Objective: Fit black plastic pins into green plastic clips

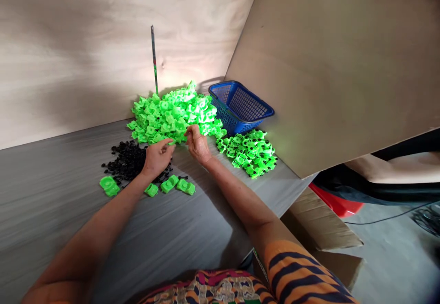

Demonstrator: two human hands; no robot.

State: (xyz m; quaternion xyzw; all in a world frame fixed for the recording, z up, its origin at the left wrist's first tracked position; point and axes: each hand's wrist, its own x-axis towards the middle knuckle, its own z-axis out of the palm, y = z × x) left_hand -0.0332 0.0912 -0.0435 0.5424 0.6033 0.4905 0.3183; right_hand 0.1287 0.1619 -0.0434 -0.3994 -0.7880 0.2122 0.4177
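My left hand (158,158) is closed in a pinch over the edge of the black wheel pile, with a bit of a green plastic toy car body showing at its fingertips. Close to it, my right hand (198,144) has its fingers pressed together in front of the green heap; what they hold is too small to make out. Small black wheel pieces (129,160) lie in a pile beside and under my left hand. Several loose green car bodies (169,183) rest on the near side. Behind both hands rises a large heap of green car bodies (161,116).
A blue plastic basket (237,123) stands at the back right against the board. In front of it lies a pile of green cars with black wheels (252,153). A thin upright rod (154,59) stands behind the heap. Beyond the right board, another person's arm (395,166) shows.
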